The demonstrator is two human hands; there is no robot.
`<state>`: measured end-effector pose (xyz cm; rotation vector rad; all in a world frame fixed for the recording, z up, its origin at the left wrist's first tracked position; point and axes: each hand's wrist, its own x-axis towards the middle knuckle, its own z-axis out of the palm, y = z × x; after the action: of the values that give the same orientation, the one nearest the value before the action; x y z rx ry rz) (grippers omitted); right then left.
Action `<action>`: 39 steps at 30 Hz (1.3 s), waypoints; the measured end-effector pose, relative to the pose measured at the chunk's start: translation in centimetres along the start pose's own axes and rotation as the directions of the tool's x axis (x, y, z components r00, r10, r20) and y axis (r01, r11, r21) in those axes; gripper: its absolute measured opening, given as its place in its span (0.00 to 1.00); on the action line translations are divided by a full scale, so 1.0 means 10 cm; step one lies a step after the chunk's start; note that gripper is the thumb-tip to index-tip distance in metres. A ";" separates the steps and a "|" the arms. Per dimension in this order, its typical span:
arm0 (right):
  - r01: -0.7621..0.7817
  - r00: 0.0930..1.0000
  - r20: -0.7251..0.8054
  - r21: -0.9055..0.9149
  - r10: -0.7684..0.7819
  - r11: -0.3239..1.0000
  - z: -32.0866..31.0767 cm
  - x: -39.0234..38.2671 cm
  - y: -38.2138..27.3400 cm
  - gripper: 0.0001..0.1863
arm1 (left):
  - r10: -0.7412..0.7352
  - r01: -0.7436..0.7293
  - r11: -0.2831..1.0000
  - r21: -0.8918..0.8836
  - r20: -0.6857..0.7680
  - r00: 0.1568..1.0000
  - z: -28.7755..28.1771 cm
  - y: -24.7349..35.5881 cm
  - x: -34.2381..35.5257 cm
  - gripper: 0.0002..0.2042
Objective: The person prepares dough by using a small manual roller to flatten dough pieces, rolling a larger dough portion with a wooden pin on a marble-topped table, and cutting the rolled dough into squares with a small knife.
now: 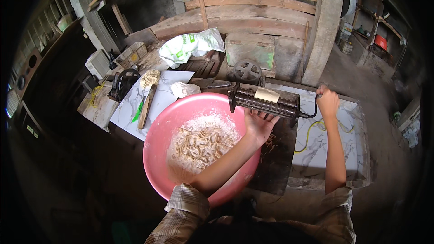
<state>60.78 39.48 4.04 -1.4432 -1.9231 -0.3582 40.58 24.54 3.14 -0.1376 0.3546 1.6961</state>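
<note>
A dark metal noodle cutter (287, 107) with ribbed rollers stands at the right edge of a pink basin (155, 131). On top of its rollers sits a small pale sheet of dough (267, 94). My right hand (328, 102) is closed around the grip of the crank (315, 109) at the cutter's right end. Beneath the rollers, my left hand (260, 129) is held palm up with its fingers stretched out; whether anything lies on it I cannot make out. Cut dough strips (203, 143) lie in white flour inside the basin, below my left forearm.
Left of the basin, a marbled board (128, 105) bears a dough lump (150, 78), a wooden-handled tool (148, 106), a green-handled knife (137, 114) and a white bag (185, 89). A sack (192, 47) lies behind. A yellow cord (309, 134) crosses the right-hand marbled surface. A concrete post (324, 31) rises behind.
</note>
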 end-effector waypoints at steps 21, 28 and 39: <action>-0.026 0.965 0.262 0.145 -0.013 0.989 -1.53 -1.44 -0.51 0.10 | 0.128 -0.131 0.989 -0.062 -0.055 0.990 0.06 0.00 0.21 0.16; 0.254 0.962 -0.075 -0.107 -0.263 0.961 -1.77 -0.81 -0.58 0.12 | 0.091 -0.099 0.990 -0.101 -0.077 0.993 0.04 0.02 0.27 0.15; 0.260 0.872 -0.352 -0.256 -0.340 0.931 -1.08 0.26 -0.38 0.06 | 0.048 -0.059 0.993 -0.107 -0.105 0.993 0.03 -0.01 0.26 0.17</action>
<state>60.82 33.71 14.28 -1.0791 -1.8102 -0.9410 40.33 27.09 2.66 -0.2997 0.3442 1.7661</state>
